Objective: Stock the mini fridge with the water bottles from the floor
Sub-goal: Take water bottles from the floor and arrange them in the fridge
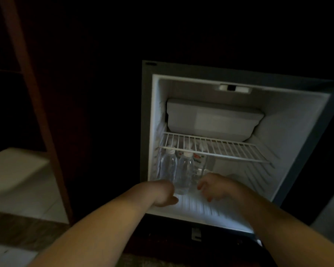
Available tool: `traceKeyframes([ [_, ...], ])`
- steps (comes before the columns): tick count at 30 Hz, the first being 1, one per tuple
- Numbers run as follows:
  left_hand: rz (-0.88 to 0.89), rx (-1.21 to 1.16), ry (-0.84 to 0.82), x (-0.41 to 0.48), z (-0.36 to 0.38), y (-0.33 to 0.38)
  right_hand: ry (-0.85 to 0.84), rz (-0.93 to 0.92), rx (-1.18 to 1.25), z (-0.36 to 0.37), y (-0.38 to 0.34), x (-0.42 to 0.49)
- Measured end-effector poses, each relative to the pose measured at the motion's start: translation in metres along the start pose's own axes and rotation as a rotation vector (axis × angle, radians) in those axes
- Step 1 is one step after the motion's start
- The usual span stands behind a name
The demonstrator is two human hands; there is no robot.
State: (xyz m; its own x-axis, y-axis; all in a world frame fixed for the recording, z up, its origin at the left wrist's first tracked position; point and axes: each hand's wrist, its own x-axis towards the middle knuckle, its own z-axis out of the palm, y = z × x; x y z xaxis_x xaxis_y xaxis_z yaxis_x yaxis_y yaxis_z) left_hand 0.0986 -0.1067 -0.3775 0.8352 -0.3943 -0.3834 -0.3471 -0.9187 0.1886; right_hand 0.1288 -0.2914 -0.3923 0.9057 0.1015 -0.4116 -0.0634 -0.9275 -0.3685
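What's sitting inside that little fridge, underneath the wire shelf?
Clear water bottles with white caps stand at the left under the wire shelf, two in front, more behind. The left hand and right hand cover their bases, so the full count is hidden.

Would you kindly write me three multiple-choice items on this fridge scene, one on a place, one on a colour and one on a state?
1. Where do the water bottles stand? A. under the wire shelf, at the left; B. on top of that shelf; C. on the room's floor.
2. What colour are their caps? A. blue; B. white; C. red.
3. How is the mini fridge? A. shut; B. tipped over; C. open.
Answers: 1 A, they stand beneath the shelf by the left wall; 2 B, the caps show white; 3 C, its lit inside is in view.
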Motion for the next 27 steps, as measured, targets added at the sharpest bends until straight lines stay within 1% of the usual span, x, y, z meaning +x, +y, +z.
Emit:
traceKeyframes([
  [2, -0.042, 0.059, -0.014, -0.017, -0.01, -0.002, 0.017, -0.05, -0.027, -0.008, -0.014, -0.016],
  [4, -0.063, 0.08, 0.017, -0.037, -0.021, -0.006, 0.042, -0.115, -0.084, -0.018, -0.032, -0.034],
  [7, -0.074, 0.061, 0.052, -0.065, -0.037, -0.011, 0.099, -0.185, -0.146, -0.027, -0.059, -0.056],
  [10, -0.113, 0.04, 0.04, -0.1, -0.046, -0.022, 0.149, -0.248, -0.175, -0.028, -0.088, -0.081],
  [13, -0.182, 0.029, 0.01, -0.135, -0.047, -0.043, 0.091, -0.318, -0.213, -0.025, -0.12, -0.107],
  [18, -0.229, -0.045, 0.054, -0.204, -0.038, -0.082, 0.058, -0.454, -0.214, 0.0, -0.171, -0.144],
  [22, -0.288, -0.062, 0.041, -0.259, -0.026, -0.101, 0.015, -0.477, -0.142, 0.023, -0.211, -0.172],
  [27, -0.368, -0.183, 0.157, -0.317, -0.004, -0.12, -0.039, -0.474, -0.033, 0.057, -0.254, -0.192],
])
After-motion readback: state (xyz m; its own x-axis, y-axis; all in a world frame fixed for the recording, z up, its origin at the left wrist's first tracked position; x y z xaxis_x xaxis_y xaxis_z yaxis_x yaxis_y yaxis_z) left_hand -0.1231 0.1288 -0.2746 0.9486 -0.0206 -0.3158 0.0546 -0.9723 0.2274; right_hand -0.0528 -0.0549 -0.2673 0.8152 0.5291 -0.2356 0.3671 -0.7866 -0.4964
